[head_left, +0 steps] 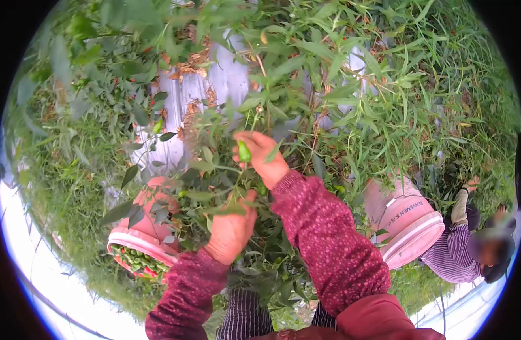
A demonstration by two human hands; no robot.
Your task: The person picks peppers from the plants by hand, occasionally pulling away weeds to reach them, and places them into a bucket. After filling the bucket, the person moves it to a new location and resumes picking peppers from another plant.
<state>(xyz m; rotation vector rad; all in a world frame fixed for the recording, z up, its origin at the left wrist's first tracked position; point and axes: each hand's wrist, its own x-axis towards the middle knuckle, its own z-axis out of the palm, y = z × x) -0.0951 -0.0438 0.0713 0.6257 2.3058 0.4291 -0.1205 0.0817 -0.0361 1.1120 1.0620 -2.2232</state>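
Observation:
A small green chili pepper (244, 152) sits against the curled fingers of my right hand (266, 160), which is closed on it. Lower and a little to the left, my left hand (231, 226) is closed among the leaves of the pepper plant (218, 195). A leaf covers part of its fingers, so what lies between them is hidden. Another green pepper (158, 126) hangs on the foliage to the upper left.
At left, a pink bucket (156, 201) contains many green and some red peppers (137, 260). Another pink bucket (401, 212) stands tilted in view at right. Beyond it, a person in a striped top (450, 255) reaches into plants. Silvery mulch film (226, 73) shows between the rows.

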